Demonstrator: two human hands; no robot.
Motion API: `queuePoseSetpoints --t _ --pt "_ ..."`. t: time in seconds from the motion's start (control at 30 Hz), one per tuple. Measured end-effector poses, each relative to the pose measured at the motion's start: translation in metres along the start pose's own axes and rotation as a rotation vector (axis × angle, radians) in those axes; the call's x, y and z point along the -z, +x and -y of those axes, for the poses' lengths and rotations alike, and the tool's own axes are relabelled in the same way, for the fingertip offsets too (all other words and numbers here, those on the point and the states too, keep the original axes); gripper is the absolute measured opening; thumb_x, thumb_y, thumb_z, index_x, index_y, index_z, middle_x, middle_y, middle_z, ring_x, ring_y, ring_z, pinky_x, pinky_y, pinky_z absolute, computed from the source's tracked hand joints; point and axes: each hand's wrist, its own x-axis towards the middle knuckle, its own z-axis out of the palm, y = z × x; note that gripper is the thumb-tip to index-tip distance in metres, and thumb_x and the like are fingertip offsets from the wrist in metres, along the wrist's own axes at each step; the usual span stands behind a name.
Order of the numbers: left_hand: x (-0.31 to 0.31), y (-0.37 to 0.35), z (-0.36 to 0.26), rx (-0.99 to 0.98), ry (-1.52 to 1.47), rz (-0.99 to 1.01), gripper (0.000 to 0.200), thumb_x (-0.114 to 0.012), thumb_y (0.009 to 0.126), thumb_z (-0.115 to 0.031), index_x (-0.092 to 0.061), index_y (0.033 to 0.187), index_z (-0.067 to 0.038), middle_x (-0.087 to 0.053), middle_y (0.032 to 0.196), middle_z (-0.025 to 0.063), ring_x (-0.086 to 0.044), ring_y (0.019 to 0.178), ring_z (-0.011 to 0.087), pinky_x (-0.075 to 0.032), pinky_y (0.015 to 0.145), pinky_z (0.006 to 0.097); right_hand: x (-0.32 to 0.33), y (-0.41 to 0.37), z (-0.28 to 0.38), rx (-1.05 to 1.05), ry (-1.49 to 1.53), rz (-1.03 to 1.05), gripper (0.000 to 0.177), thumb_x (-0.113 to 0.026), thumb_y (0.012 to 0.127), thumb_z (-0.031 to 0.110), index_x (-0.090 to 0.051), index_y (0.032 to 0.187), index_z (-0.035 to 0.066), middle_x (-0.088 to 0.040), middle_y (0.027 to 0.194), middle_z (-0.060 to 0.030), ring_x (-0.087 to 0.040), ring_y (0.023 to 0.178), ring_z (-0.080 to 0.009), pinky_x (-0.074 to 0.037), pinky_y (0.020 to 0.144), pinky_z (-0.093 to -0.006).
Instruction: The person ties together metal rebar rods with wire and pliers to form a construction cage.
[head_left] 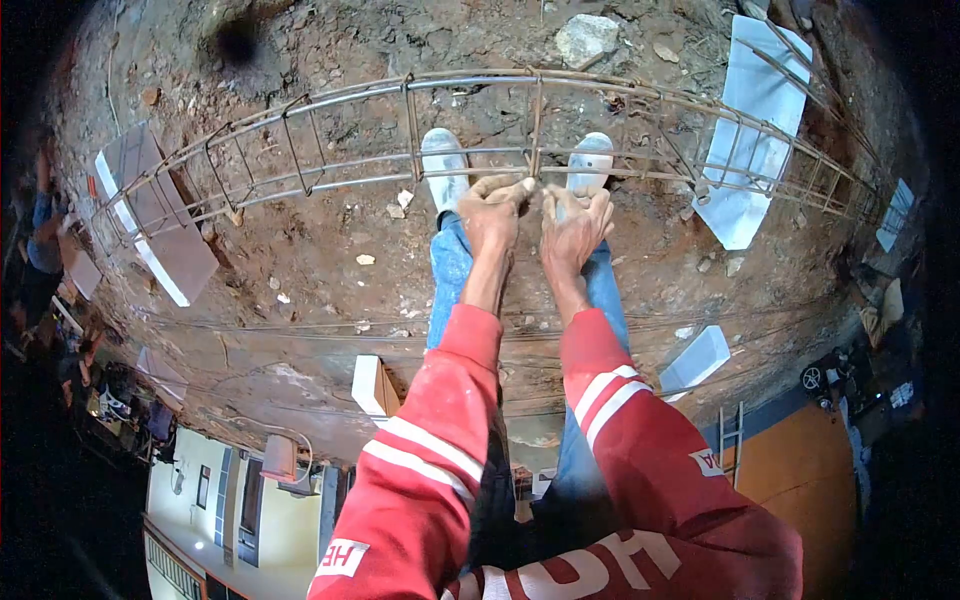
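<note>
A long rebar cage (345,95) runs across the view, its lengthwise bars joined by square stirrups. At one stirrup (536,130), near the lower bars, both hands come together. My left hand (490,212) is closed, its thumb and forefinger pinched right at the joint of bar and stirrup. Just to the right, my right hand (577,228) is closed too, with curled fingers close to the same joint. Whatever is between the fingers is too small or hidden to make out. My shoes (590,160) show at the cage, on either side of that stirrup.
White-faced blocks lie under the cage at the left (165,220) and the right (752,130). Smaller blocks (368,388) rest on the rough soil nearer me. A pale stone (587,40) lies beyond the cage. Thin wires or bars (330,328) cross the ground behind my hands.
</note>
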Motion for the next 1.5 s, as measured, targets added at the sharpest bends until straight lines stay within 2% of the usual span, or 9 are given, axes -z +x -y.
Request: queuePoseSetpoints --t 0.13,0.4,0.67,0.8,0.87,0.93,1.0,1.17,1.5 --pt "0.005 0.012 0.013 -0.137 0.253 0.128 0.031 -0.077 0.081 -0.025 -0.069 0.087 0.005 -0.068 0.074 0.0053 -0.057 0.064 0.0102 -0.046 0.059 0.0264 -0.023 -0.018 -0.011 0.163 0.236 0.029 0.011 -0.063 0.084 0.012 -0.070 0.087 0.005 -0.062 0.095 -0.0120 -0.056 0.088 -0.0326 -0.043 0.077 -0.0413" --pt "0.003 0.039 0.030 0.031 -0.103 0.614 0.033 -0.059 0.096 -0.031 -0.067 0.094 0.001 -0.064 0.076 0.0017 -0.055 0.065 0.0087 -0.045 0.058 0.0282 0.025 -0.023 0.042 -0.750 0.878 0.307 0.014 -0.063 0.086 0.009 -0.070 0.095 0.000 -0.063 0.068 -0.0007 -0.051 0.055 -0.0105 -0.041 0.050 -0.0284" --pt "0.010 0.021 0.017 0.031 0.120 0.420 0.030 -0.064 0.093 -0.028 -0.068 0.072 -0.007 -0.056 0.059 -0.0034 -0.045 0.050 0.0053 -0.033 0.046 0.0251 0.043 0.039 -0.009 0.077 0.067 0.362 0.015 -0.064 0.085 0.016 -0.071 0.094 0.005 -0.070 0.092 -0.0115 -0.065 0.077 -0.0277 -0.049 0.074 -0.0385" --pt "-0.013 -0.022 -0.007 -0.421 0.672 -0.142 0.025 -0.070 0.083 -0.024 -0.072 0.076 0.000 -0.066 0.062 0.0135 -0.061 0.053 0.0243 -0.048 0.058 0.0371 -0.035 -0.009 -0.054 -1.156 1.409 0.754 0.034 -0.056 0.093 0.033 -0.063 0.118 0.010 -0.067 0.103 -0.0070 -0.064 0.083 -0.0251 -0.050 0.077 -0.0366" --pt "-0.010 -0.026 -0.011 -0.373 0.627 -0.120 0.025 -0.071 0.081 -0.024 -0.072 0.078 0.001 -0.065 0.062 0.0156 -0.064 0.057 0.0249 -0.049 0.059 0.0376 -0.063 -0.023 -0.076 -1.113 1.407 0.930 0.038 -0.058 0.092 0.032 -0.061 0.121 0.008 -0.068 0.110 -0.0092 -0.065 0.088 -0.0249 -0.050 0.080 -0.0359" --pt "0.007 -0.014 -0.012 -0.190 0.484 0.116 0.024 -0.072 0.083 -0.025 -0.073 0.082 -0.001 -0.067 0.067 0.0070 -0.062 0.061 0.0139 -0.047 0.058 0.0297 -0.011 -0.014 -0.048 -0.289 0.396 0.691 0.040 -0.063 0.088 0.031 -0.059 0.118 0.005 -0.068 0.103 -0.0117 -0.065 0.088 -0.0236 -0.051 0.079 -0.0360" --pt "0.023 0.020 0.028 -0.004 0.164 0.298 0.022 -0.072 0.086 -0.025 -0.072 0.092 -0.005 -0.069 0.084 -0.0005 -0.060 0.074 0.0053 -0.044 0.064 0.0219 0.039 -0.012 -0.050 -0.274 0.390 0.074 0.045 -0.072 0.080 0.015 -0.055 0.120 0.003 -0.063 0.094 -0.0110 -0.064 0.081 -0.0214 -0.051 0.073 -0.0343" --pt "0.022 0.026 0.026 0.295 -0.344 0.644 0.032 -0.068 0.090 -0.027 -0.063 0.112 -0.004 -0.067 0.095 -0.0006 -0.061 0.086 0.0063 -0.047 0.070 0.0201 0.110 0.063 -0.114 -0.263 0.393 -0.197 0.069 -0.078 0.078 0.020 -0.043 0.135 0.003 -0.057 0.113 -0.0160 -0.060 0.090 -0.0203 -0.050 0.079 -0.0318" --pt "-0.011 -0.011 0.027 -0.766 0.758 -0.201 0.014 -0.074 0.080 -0.014 -0.072 0.085 -0.001 -0.068 0.077 0.0196 -0.066 0.062 0.0321 -0.052 0.058 0.0362 0.159 0.104 -0.119 -0.185 0.432 -0.067 0.041 -0.069 0.088 0.032 -0.063 0.113 0.000 -0.064 0.101 -0.0062 -0.059 0.095 -0.0188 -0.044 0.089 -0.0300"
